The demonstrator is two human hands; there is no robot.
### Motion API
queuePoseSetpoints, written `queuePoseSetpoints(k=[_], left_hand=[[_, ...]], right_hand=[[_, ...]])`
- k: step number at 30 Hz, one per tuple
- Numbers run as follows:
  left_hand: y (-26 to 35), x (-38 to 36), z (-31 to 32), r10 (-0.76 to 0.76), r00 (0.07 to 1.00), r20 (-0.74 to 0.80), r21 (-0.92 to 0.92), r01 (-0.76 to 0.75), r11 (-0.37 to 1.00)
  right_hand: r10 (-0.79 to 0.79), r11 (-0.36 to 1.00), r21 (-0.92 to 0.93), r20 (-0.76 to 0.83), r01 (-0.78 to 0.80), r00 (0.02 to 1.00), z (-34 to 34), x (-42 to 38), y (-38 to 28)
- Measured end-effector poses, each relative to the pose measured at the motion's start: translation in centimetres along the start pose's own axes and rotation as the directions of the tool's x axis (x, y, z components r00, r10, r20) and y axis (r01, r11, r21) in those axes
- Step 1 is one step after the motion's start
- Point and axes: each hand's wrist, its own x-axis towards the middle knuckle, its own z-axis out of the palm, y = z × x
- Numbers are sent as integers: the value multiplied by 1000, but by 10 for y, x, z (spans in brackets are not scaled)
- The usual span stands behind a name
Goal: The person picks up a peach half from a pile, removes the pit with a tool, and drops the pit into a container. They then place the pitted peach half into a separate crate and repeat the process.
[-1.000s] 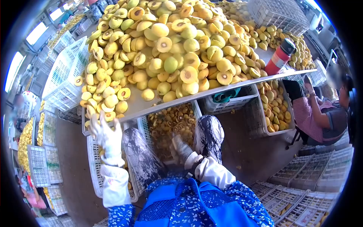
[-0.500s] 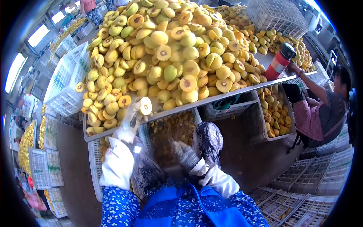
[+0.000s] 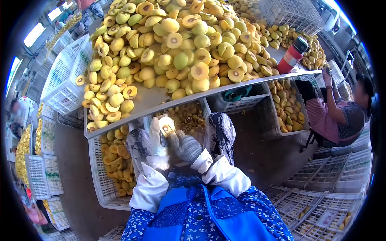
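My left hand [image 3: 157,139], in a pale glove, holds up a halved yellow peach [image 3: 167,125], its cut face showing a brown centre. Close against the fruit is my right hand [image 3: 187,148], in a grey knitted glove with the fingers curled; whatever it may grip is hidden. Both hands are above my lap, just in front of the metal table's edge [image 3: 152,108]. On that table lies a big heap of peach halves [image 3: 181,60]. Beyond my hands, under the edge, small brownish-yellow pieces [image 3: 187,114] fill a crate.
A white crate [image 3: 98,180] of peach halves stands left of my legs. Another full crate [image 3: 281,130] and a red bottle [image 3: 292,56] are to the right, near a seated co-worker [image 3: 341,108]. Empty-looking crates [image 3: 321,213] are stacked at lower right.
My left hand has come back from the table edge to my lap with the peach half. My right hand has moved up and left to meet it.
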Motion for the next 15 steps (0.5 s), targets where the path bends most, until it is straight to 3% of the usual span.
queuePoseSetpoints(k=[3,7,13,15], left_hand=[[-41,6,-14,-119,992,-40,-289,103,952],[-50,1,-15,-42,992,-115,-120,28,992],[-55,-4,-10,-119,974,-191,-163,88,983],[-57,-2,-17,-46,997,-66,-79,41,996]], right_hand=[[-40,994,97,-77,48,996,9,-1,3],[46,998,36,87,-50,995,-1,-4,-4],[241,971,-61,219,-233,946,-9,-3,-5],[247,967,-131,258,-219,934,-23,-7,-9]])
